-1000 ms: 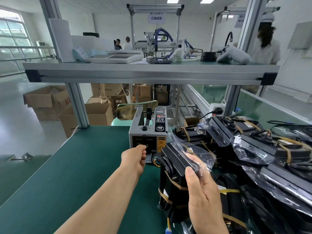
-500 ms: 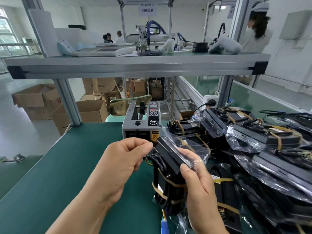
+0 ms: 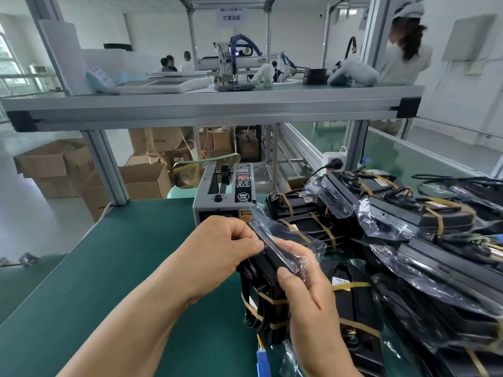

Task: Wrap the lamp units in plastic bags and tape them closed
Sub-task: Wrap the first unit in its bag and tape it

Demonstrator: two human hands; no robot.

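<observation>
Clear plastic bag [image 3: 310, 244] is folded over the top of a black lamp unit [image 3: 261, 273], low in the middle of the frame. The left hand [image 3: 226, 248] has its fingers curled and pinches the bag's fold at the top end. The right hand [image 3: 307, 303] grips the unit from below, with the thumb pressed flat on the plastic. I cannot see a tape strip.

The fold could pop open if a hand lets go too soon, because the plastic looks slippery. Tape could also go on crooked or stick to a finger.

Just behind stands a grey tape dispenser [image 3: 223, 197] on the green bench [image 3: 109, 268]. At right lies a pile of bagged lamp units [image 3: 408, 221]. Above is a metal shelf [image 3: 217, 104]. Cardboard boxes [image 3: 54, 170] sit on the floor at left, and a person [image 3: 405, 50] stands at upper right.
</observation>
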